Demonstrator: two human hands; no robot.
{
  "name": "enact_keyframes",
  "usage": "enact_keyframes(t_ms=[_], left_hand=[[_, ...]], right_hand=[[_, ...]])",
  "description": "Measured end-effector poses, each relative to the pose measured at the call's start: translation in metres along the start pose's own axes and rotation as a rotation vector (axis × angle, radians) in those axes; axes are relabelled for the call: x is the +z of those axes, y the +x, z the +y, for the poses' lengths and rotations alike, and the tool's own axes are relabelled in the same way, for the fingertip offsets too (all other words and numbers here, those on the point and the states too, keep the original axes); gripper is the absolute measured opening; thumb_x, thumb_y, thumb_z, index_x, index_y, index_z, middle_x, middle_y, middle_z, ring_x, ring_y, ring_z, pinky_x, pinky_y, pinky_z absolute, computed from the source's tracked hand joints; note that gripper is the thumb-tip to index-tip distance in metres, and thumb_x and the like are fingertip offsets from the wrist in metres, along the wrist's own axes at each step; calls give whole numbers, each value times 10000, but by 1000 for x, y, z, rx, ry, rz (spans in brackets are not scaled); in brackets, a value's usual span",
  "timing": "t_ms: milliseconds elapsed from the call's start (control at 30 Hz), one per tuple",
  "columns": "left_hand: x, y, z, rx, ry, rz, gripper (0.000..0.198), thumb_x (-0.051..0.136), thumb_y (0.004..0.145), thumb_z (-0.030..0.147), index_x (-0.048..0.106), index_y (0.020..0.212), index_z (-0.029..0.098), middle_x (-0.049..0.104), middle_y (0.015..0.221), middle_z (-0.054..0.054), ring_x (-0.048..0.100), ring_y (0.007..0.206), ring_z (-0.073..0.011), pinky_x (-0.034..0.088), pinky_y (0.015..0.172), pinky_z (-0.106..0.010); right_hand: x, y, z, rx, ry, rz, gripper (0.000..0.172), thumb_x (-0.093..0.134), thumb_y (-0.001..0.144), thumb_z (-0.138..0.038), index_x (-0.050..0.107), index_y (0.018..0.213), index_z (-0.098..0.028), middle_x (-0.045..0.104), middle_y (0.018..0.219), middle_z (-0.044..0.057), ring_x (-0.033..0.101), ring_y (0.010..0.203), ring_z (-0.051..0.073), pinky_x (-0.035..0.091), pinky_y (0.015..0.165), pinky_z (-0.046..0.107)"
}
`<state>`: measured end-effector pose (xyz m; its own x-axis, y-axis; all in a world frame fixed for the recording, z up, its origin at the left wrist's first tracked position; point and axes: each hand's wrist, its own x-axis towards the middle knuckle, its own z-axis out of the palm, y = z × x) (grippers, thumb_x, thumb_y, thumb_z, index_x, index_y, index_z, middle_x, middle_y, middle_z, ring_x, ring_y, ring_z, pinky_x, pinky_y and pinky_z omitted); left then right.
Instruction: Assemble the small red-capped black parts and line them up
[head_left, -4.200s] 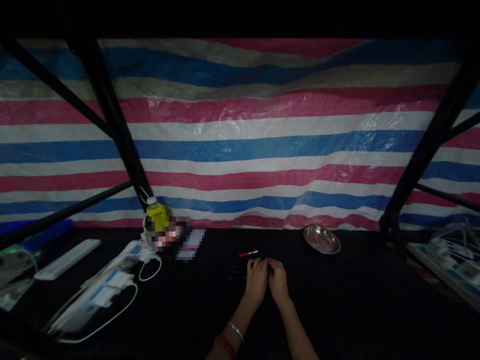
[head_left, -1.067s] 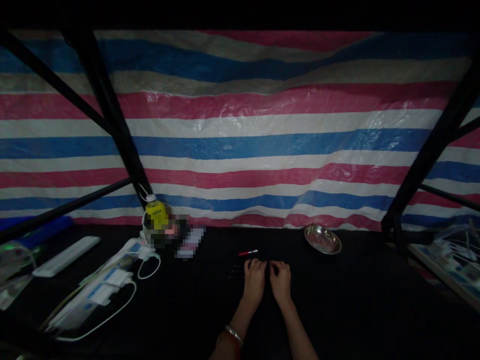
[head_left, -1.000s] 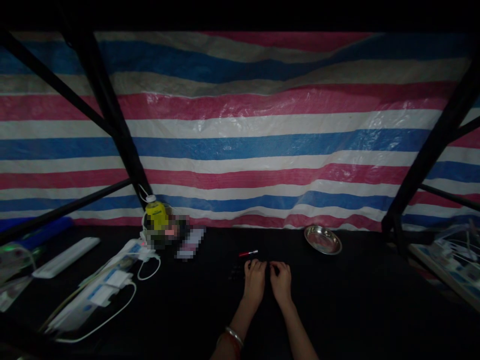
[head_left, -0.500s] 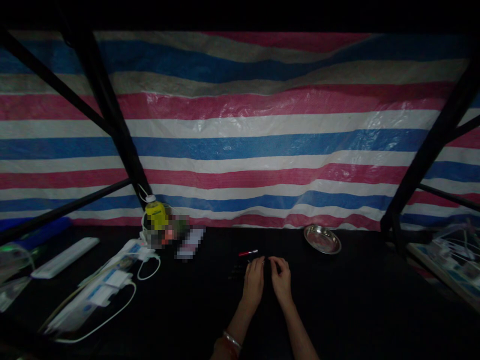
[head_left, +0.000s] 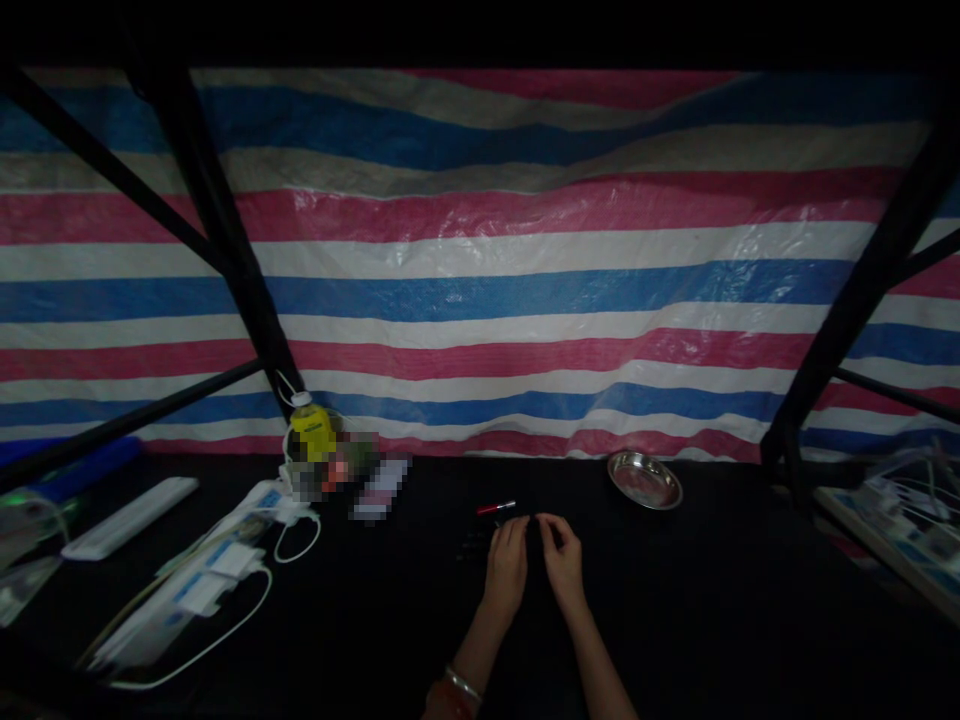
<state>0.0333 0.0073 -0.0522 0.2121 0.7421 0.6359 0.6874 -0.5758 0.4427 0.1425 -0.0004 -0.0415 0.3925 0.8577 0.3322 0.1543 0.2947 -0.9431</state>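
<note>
My left hand [head_left: 508, 562] rests low over the black tabletop, its fingers closed together and pointing away from me. Close beside it, my right hand [head_left: 562, 558] is pinched, thumb against fingertips. Between the two sets of fingertips is a small dark spot, too tiny and dim to name. Just beyond my left fingers lies a slim red tool with a silver end [head_left: 495, 508], perhaps a small screwdriver or pen. Faint small dark pieces [head_left: 472, 545] lie left of my left hand, hard to make out. A bracelet [head_left: 463, 685] circles my left wrist.
A shiny round metal dish [head_left: 645, 480] stands at the back right. On the left are a power strip [head_left: 180, 600] with white cables, a yellow bottle [head_left: 313, 428] and a long white box [head_left: 131, 517]. Black frame posts and a striped sheet [head_left: 525, 300] bound the back.
My left fingertips have shifted very slightly. A small shiny bit near them no longer shows clearly. The right hand, red tool and dish stay in place.
</note>
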Motion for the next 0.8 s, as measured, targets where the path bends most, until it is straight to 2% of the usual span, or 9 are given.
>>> enact_keyframes(t_ms=[200, 467, 667, 800], left_hand=[[-1, 1, 3, 20, -52, -2, 314, 303, 909, 159, 568, 1078, 176, 650, 1025, -59, 601, 970, -147, 507, 864, -311], [-5, 1, 7, -34, -79, 52, 297, 317, 915, 201, 575, 1061, 172, 650, 1009, -66, 606, 958, -157, 512, 866, -336], [-7, 2, 9, -57, -149, 23, 300, 317, 921, 235, 571, 1073, 188, 643, 1015, -65, 600, 974, -162, 513, 869, -348], [-7, 2, 8, -60, -173, 45, 292, 324, 919, 244, 575, 1056, 185, 641, 1007, -62, 600, 970, -156, 516, 866, -335]], right_hand=[[1, 1, 5, 58, 70, 42, 345, 555, 756, -462, 677, 832, -148, 688, 849, 91, 626, 824, 215, 482, 773, 337], [1, 3, 8, 88, 79, 69, 368, 542, 753, -486, 667, 805, -144, 670, 793, 77, 597, 709, 182, 482, 682, 297], [0, 6, 13, 112, 107, 110, 390, 563, 718, -516, 676, 784, -148, 665, 766, 71, 588, 675, 175, 483, 670, 296], [-2, 7, 14, 154, 136, 83, 399, 580, 693, -531, 683, 769, -153, 671, 769, 72, 585, 658, 175, 480, 643, 291]])
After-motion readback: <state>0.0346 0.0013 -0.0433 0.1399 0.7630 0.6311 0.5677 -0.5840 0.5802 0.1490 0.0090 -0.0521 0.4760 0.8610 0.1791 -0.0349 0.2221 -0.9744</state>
